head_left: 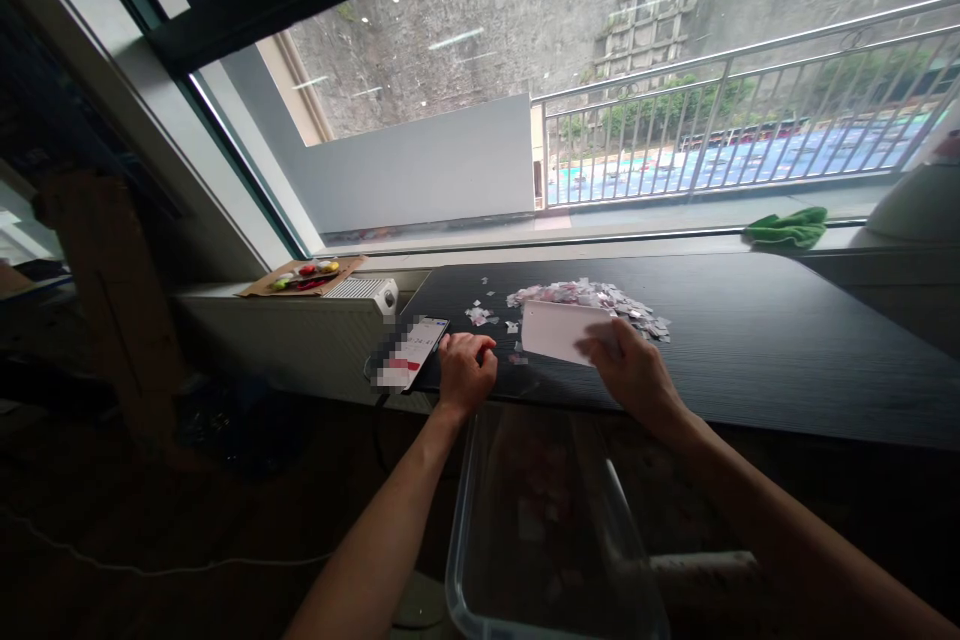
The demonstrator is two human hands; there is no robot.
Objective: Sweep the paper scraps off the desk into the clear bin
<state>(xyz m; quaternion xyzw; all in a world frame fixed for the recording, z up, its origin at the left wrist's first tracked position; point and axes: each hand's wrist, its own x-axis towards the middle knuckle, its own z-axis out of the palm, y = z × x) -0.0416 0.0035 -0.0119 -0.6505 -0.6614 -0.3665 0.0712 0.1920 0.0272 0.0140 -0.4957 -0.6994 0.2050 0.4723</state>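
My right hand (pixel 637 370) grips a flat white card (pixel 559 328) by its right end, with the thumb on the near side. The card stands tilted over the dark table, just in front of a heap of small pale paper pieces (pixel 577 293). At the table's near edge, my left hand (pixel 469 370) rests palm down with loosely bent fingers and nothing visible in them. Just left of it lies a phone (pixel 416 355), its screen partly blurred. A smaller cluster of paper pieces (pixel 480 313) lies beyond my left hand.
Below the table edge, between my arms, stands a clear plastic bin (pixel 459 530) with pale scraps inside. The dark table (pixel 757 340) runs along a window. A green cloth (pixel 787 227) lies on the sill at right. At left are a radiator (pixel 300 320) and cardboard (pixel 255 288) holding colourful items.
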